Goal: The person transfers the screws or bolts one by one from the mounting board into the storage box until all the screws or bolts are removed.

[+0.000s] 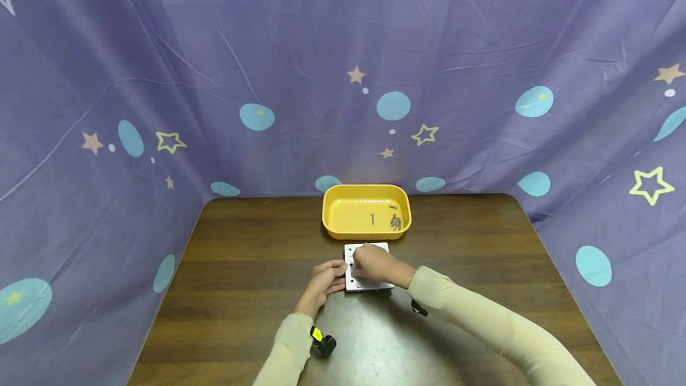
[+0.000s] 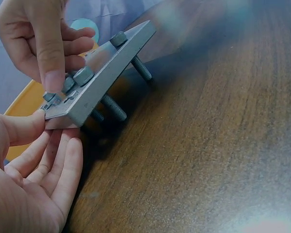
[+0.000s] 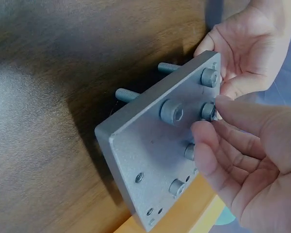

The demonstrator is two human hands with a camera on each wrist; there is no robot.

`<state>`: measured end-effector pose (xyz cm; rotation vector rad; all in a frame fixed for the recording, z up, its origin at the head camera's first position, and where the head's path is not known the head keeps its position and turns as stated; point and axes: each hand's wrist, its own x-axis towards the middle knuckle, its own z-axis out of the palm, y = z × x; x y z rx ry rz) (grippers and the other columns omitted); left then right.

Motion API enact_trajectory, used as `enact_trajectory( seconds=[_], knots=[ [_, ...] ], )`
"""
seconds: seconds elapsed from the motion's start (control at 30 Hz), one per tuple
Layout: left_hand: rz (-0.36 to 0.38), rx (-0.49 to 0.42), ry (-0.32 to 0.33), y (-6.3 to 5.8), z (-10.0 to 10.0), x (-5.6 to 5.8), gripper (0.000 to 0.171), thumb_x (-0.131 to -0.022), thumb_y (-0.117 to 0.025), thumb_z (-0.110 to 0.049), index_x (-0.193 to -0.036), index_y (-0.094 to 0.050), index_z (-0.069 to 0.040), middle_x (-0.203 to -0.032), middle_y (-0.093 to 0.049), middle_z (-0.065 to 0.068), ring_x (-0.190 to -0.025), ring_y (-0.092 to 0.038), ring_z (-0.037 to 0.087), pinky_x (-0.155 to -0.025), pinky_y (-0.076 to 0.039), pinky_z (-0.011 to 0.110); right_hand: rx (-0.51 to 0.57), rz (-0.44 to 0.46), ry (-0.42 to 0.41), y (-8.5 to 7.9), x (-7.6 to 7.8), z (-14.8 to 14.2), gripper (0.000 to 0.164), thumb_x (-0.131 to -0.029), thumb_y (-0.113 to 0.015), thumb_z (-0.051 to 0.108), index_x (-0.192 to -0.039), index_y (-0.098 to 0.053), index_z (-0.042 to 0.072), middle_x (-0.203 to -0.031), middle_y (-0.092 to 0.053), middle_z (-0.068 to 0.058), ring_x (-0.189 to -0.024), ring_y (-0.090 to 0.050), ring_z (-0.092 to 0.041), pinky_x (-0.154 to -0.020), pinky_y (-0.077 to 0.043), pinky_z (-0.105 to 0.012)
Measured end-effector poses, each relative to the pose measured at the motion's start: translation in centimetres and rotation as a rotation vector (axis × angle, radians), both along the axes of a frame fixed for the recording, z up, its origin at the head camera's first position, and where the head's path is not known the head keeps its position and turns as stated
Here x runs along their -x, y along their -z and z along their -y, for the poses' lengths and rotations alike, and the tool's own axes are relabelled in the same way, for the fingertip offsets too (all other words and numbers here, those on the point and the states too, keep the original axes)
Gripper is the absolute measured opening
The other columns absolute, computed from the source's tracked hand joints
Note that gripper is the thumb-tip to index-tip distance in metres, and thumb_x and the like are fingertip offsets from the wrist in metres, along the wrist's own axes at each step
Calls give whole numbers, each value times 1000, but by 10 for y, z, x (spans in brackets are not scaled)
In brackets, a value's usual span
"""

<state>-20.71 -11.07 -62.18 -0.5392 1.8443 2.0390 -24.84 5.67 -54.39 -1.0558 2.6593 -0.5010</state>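
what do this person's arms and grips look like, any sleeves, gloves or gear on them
The left sleeve and right sleeve are long, plain and pale cream. At the left cuff sits a small black device with a bright yellow patch; a dark item shows partly below the right cuff. The left grip and right grip are bare, without gloves.

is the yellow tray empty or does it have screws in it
Not empty: the head view shows several screws in the yellow tray, most bunched toward its right side, one lying apart near the middle.
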Motion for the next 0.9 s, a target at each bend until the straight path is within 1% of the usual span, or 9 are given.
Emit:
enact_trajectory(
  seconds=[0.1, 0.2, 0.37, 0.43, 0.5, 0.6, 0.7, 0.8, 0.9],
  knots=[
    [0, -2, -1, 0, 0, 0, 35, -97, -64, -9, -128, -61, 8, -89, -66, -1, -74, -64, 13, -76, -63, 31, -35, -15, 0, -2, -1, 3, 46, -87, -78, 10, -58, -42, 18, -51, -30, 10, -48, -30, -7, -44, -22, -22],
    [-11, -8, -5, -1, 0, -1, 35, -97, -64, -9, -129, -61, 7, -91, -68, -3, -74, -64, 11, -75, -62, 30, -58, -24, -33, -4, -1, 5, 45, -87, -74, 5, -60, -41, 18, -52, -29, 10, -49, -29, -7, -45, -21, -21],
    [-22, -1, -12, 1, 0, -2, 34, -97, -64, -8, -128, -62, 7, -95, -69, -1, -75, -65, 12, -75, -63, 31, -38, -9, -157, -7, 4, 3, 27, -83, -70, -6, -64, -57, 8, -58, -39, 9, -55, -33, -6, -49, -26, -19],
    [-21, 2, -13, 1, 0, -2, 34, -97, -64, -8, -128, -63, 6, -94, -69, -1, -75, -65, 12, -75, -63, 31, -10, 10, -183, -10, 5, 1, 19, -80, -70, -9, -69, -65, 5, -59, -50, 6, -57, -38, -5, -50, -32, -18],
    [-17, 4, -13, -1, 0, -3, 35, -97, -65, -9, -128, -62, 6, -93, -69, 0, -75, -65, 12, -76, -63, 31, 4, 13, -173, -11, 7, 1, 16, -81, -73, -6, -70, -67, 4, -60, -55, 4, -56, -41, -5, -50, -35, -18],
    [-11, 6, -14, -2, 0, -3, 36, -97, -65, -11, -129, -62, 6, -93, -68, 0, -76, -65, 12, -76, -63, 31, -28, -19, -89, -8, 6, 2, 25, -84, -78, 7, -65, -62, 10, -57, -55, 3, -53, -41, -6, -47, -36, -21],
    [-10, 4, -14, 0, 0, -2, 36, -97, -65, -11, -129, -62, 6, -93, -68, -1, -76, -65, 12, -75, -62, 29, -93, -73, -35, -4, 4, 4, 38, -87, -79, 17, -61, -50, 16, -55, -41, 8, -51, -35, -8, -45, -31, -24],
    [-21, -3, -5, 1, 0, -2, 35, -97, -64, -9, -128, -62, 7, -91, -69, -3, -74, -65, 11, -73, -62, 28, -124, -96, -52, -2, 2, 6, 37, -88, -76, 14, -63, -49, 17, -57, -40, 8, -53, -36, -8, -47, -35, -27],
    [-29, -14, 6, 2, 0, -2, 35, -98, -63, -8, -128, -61, 9, -89, -69, -6, -73, -64, 10, -71, -61, 28, -123, -73, -94, -4, 1, 5, 28, -84, -73, 2, -66, -55, 13, -62, -46, 6, -57, -37, -9, -50, -38, -28]
  ],
)
